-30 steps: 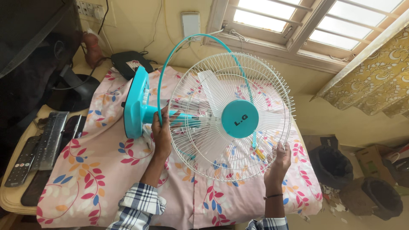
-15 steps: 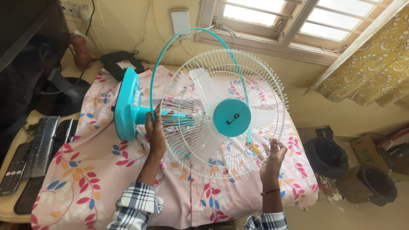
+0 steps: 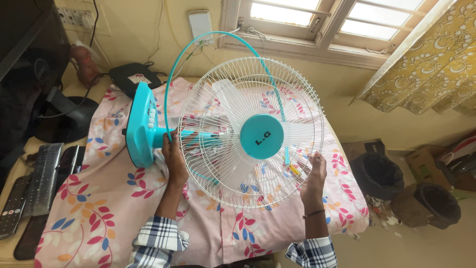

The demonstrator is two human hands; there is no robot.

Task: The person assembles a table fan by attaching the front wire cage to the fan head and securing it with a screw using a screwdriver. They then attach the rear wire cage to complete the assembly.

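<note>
Fan (image 3: 248,134) lies tilted over the floral cloth (image 3: 99,198) on the tabletop, its round white wire cage overhanging the right edge. Left hand (image 3: 173,156) has its grip clamped on the smooth teal neck behind the cage; right hand (image 3: 315,173) grips the cage's lower rim. A thin teal ring (image 3: 208,42) arcs toward the window. Bins (image 3: 379,173) crowd the floor to the right; remotes (image 3: 34,181) lie left.
</note>
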